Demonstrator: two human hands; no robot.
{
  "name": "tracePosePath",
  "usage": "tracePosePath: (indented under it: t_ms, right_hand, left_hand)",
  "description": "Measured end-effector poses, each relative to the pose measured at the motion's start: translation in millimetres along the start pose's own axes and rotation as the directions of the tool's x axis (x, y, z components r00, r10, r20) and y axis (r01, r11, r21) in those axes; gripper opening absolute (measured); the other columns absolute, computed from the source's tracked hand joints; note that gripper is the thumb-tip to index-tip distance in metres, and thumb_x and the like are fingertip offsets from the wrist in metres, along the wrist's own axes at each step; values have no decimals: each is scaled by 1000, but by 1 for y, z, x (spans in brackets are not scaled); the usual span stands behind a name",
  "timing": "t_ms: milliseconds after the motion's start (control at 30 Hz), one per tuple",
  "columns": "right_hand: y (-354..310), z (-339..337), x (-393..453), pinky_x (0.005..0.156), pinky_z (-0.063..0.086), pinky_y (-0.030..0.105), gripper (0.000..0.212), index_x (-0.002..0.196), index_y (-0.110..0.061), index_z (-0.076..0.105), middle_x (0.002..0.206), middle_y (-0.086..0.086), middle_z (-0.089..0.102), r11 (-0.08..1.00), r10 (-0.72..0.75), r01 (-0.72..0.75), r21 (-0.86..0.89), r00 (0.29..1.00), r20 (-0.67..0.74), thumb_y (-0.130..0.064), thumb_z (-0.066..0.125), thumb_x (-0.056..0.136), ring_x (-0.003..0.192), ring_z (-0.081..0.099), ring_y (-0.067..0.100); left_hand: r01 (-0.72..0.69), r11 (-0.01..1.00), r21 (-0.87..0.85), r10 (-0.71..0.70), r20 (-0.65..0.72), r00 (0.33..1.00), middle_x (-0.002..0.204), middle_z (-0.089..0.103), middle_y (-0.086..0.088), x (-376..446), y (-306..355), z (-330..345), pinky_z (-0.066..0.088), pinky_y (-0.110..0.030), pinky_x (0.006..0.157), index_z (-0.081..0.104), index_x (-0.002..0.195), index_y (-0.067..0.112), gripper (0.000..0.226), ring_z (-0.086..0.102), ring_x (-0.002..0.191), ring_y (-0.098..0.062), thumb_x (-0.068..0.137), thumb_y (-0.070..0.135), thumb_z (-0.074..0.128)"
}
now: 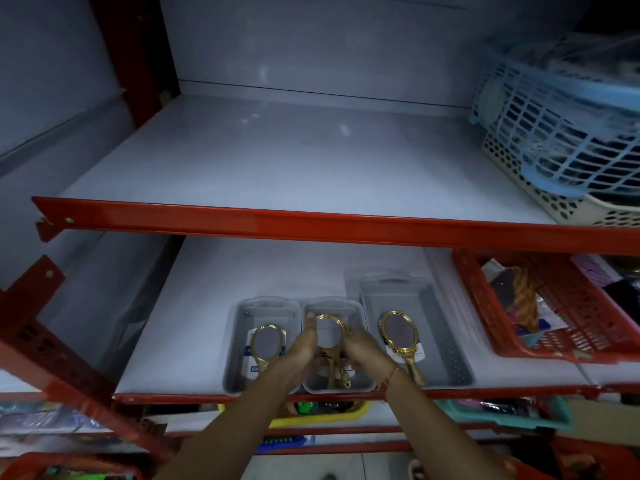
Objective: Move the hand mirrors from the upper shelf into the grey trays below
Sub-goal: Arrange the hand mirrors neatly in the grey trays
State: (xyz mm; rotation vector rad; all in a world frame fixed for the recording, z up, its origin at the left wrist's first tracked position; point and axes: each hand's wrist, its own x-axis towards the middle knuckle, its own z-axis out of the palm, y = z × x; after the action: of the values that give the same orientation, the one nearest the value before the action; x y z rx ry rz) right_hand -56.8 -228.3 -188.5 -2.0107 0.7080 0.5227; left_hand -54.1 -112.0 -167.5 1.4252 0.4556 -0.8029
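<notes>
Three grey trays stand side by side at the front of the lower shelf. The left tray (239, 327) holds a gold hand mirror (266, 344) lying on a white card. Over the middle tray (360, 313), my left hand (301, 351) and my right hand (363, 351) both grip a gold hand mirror (329, 332), its round face up and its handle pointing toward me. The larger right tray (436, 320) holds a third gold mirror (398, 329) on a card. No mirror lies on the upper shelf (277, 157).
A blue lattice basket (561, 119) sits atop a cream basket (540, 195) at the upper shelf's right end. A red basket (571, 313) of goods stands right of the trays. Red shelf rails (311, 223) cross the front. Yellow and teal baskets sit on the shelf below.
</notes>
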Motion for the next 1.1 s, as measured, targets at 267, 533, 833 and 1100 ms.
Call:
tracePosePath:
  t_ms: [267, 533, 833, 1100]
  right_hand:
    - [5, 3, -1, 79, 58, 39, 18, 91, -7, 59, 98, 14, 65, 981, 113, -131, 140, 985, 130, -16, 43, 93, 94, 66, 32]
    - [13, -3, 1, 86, 52, 38, 29, 102, -4, 57, 102, 14, 65, 964, 171, -218, 150, 946, 276, -27, 43, 94, 93, 64, 29]
    - [14, -14, 1, 90, 54, 39, 28, 91, -5, 61, 103, 16, 70, 977, 126, -170, 125, 945, 303, -30, 47, 91, 95, 67, 30]
    - [19, -84, 15, 78, 55, 34, 17, 88, -6, 63, 80, 8, 69, 939, 82, -115, 323, 990, 113, -22, 57, 86, 71, 67, 21]
  left_hand:
    - [72, 983, -168, -71, 10, 997, 135, 52, -23, 15, -9, 16, 41, -38, 107, 45, 138, -2, 94, 55, 116, -29, 84, 73, 26]
    - [82, 996, -30, -83, -13, 996, 139, 48, -21, 16, -14, 11, 46, -32, 81, 44, 138, 2, 82, 57, 108, -32, 94, 63, 11]
    - [9, 1000, 13, -8, -106, 994, 134, 52, -20, 17, -10, 14, 45, -33, 86, 47, 134, 6, 73, 53, 108, -29, 96, 58, 13]
    - [-112, 993, -38, 107, -105, 989, 96, 61, -11, 21, 12, 56, 49, -31, 74, 58, 89, 14, 48, 59, 81, -21, 99, 49, 26]
